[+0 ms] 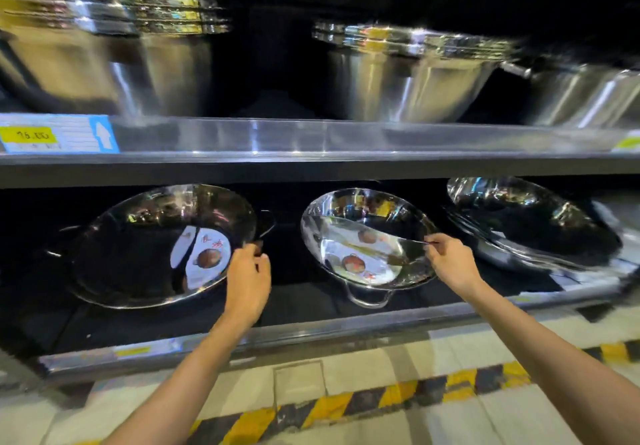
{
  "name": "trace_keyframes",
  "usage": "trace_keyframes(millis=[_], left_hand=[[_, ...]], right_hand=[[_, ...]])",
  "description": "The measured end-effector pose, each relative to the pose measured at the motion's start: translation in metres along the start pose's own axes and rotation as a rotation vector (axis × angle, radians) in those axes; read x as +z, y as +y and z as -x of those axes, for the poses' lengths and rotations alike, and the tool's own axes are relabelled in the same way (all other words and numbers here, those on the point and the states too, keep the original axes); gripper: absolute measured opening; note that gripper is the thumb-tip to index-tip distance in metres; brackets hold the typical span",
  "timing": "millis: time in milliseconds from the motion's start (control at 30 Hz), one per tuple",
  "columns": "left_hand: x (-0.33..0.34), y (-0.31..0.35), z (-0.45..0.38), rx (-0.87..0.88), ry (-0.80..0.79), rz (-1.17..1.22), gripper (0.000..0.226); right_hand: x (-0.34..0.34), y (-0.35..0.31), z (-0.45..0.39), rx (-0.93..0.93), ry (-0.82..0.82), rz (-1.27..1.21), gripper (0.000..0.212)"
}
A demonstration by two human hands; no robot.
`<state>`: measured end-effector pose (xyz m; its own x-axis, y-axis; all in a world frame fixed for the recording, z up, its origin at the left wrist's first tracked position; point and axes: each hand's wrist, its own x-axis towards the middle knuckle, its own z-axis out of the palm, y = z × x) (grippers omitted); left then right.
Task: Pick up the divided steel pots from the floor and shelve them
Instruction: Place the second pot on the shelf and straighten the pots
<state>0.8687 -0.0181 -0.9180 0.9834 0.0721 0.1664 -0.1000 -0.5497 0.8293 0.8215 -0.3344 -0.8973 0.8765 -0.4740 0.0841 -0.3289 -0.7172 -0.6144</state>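
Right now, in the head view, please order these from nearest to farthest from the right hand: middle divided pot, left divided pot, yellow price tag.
From the right hand:
1. Middle divided pot: lower shelf, its rim at the fingertips.
2. Left divided pot: lower shelf, beside the left hand.
3. Yellow price tag: upper shelf edge, far left.

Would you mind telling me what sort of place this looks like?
Most likely a shop's kitchenware aisle: a price tag with a yellow label on the upper shelf edge, stacks of identical steel bowls above, and divided pots with paper labels displayed below.
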Motion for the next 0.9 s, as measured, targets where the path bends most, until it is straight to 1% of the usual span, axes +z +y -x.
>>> trace_keyframes(millis=[100, 167, 233, 333, 400, 467, 533, 633, 767, 833, 900], left_hand=[[0.043, 0.03, 0.024, -0.007, -0.111, 0.006, 0.032], [0.07, 0.05, 0.042, 0.022, -0.143, 0.028, 0.027], [0.097, 0.067, 0.064, 0.001, -0.173, 0.054, 0.027], [0.139, 0.087, 0.105, -0.133, -0.267, 0.128, 0.039], [0.161, 0.095, 0.123, -0.265, -0.349, 0.2, 0.049], [0.177, 0.101, 0.128, -0.387, -0.434, 0.283, 0.06], [0.187, 0.102, 0.125, -0.456, -0.479, 0.379, 0.068], [0.198, 0.093, 0.117, -0.483, -0.432, 0.435, 0.068], [0.195, 0.081, 0.108, -0.564, -0.235, 0.502, 0.061], [0.184, 0.074, 0.102, -0.568, -0.135, 0.539, 0.051], [0.173, 0.067, 0.099, -0.534, -0.065, 0.503, 0.043]], right_hand=[[-0.014, 0.047, -0.016, 0.024, -0.006, 0.048, 0.034], [-0.014, 0.067, -0.027, 0.038, -0.022, 0.066, 0.037], [-0.01, 0.078, -0.037, 0.083, -0.041, 0.036, 0.038], [0.001, 0.085, -0.05, 0.146, -0.074, -0.038, 0.039], [0.008, 0.082, -0.055, 0.184, -0.083, -0.072, 0.037], [0.016, 0.078, -0.057, 0.203, -0.084, -0.099, 0.032], [0.022, 0.077, -0.054, 0.225, -0.054, -0.163, 0.028], [0.028, 0.075, -0.047, 0.25, -0.001, -0.284, 0.027], [0.037, 0.072, -0.013, 0.345, -0.007, -0.426, 0.026], [0.039, 0.07, -0.002, 0.354, -0.025, -0.413, 0.032], [0.032, 0.068, -0.009, 0.307, -0.031, -0.364, 0.046]])
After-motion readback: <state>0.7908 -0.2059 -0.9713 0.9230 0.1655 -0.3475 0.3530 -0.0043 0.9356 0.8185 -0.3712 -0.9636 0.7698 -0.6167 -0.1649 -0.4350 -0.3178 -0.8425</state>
